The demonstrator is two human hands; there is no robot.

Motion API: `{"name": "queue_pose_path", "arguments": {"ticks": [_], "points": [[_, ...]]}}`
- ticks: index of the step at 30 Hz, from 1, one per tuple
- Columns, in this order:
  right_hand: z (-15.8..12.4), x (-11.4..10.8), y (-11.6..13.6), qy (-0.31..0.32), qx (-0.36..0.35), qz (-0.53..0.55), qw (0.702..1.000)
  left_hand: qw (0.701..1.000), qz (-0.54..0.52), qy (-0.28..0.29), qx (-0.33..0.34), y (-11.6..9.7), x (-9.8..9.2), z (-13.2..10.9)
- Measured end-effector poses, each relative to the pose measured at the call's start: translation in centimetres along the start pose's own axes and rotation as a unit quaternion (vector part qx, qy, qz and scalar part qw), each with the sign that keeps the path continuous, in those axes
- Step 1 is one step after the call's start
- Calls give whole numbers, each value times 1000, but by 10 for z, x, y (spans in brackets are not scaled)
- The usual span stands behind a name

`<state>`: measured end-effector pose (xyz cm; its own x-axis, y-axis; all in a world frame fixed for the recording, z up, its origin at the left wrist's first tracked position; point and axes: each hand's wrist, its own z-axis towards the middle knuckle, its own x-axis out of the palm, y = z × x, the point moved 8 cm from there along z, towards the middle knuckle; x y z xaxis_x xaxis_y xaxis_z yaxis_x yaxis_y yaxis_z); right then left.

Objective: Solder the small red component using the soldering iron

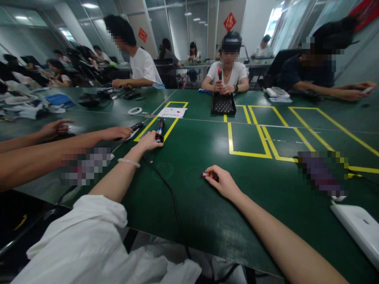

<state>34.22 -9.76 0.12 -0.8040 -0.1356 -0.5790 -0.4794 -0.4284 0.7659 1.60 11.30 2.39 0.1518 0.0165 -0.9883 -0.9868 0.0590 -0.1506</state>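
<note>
My left hand point(148, 142) reaches to the yellow-taped rectangle at the middle left. Its thumb and fingers close round the near end of a dark cylinder with a blue band and a shiny section point(160, 127), which looks like a flashlight. My right hand point(222, 179) is low over the green table point(201, 209), right of centre. Between its thumb and fingertips it pinches a small red and orange piece point(204, 174), too small to name. Beyond the cylinder lies a white printed sheet point(172, 113).
At left, another person's hand point(120, 133) holds a dark tool. A black cable point(168, 181) runs between my arms off the near edge. Across the table, a person holds a red-tipped tool behind a black tray point(223, 105). A white device point(355, 225) lies at right.
</note>
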Motion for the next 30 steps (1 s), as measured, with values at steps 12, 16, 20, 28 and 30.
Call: {"name": "queue_pose_path", "arguments": {"ticks": [12,16,20,28,30], "points": [[1,-2,-2,-22,0,-15,1000,995,49,-54,67,-111,11,-103],[1,-4,-5,-39,5,-23,999,988,23,-65,138,-153,8,-140],[1,-8,-4,-55,5,-37,998,978,10,-63,199,-187,8,-171],[-2,-6,1,-40,1,-87,995,962,-3,-59,268,-221,17,-208],[-2,-3,2,-27,-8,-101,995,961,-5,-59,271,-223,18,-210]]}}
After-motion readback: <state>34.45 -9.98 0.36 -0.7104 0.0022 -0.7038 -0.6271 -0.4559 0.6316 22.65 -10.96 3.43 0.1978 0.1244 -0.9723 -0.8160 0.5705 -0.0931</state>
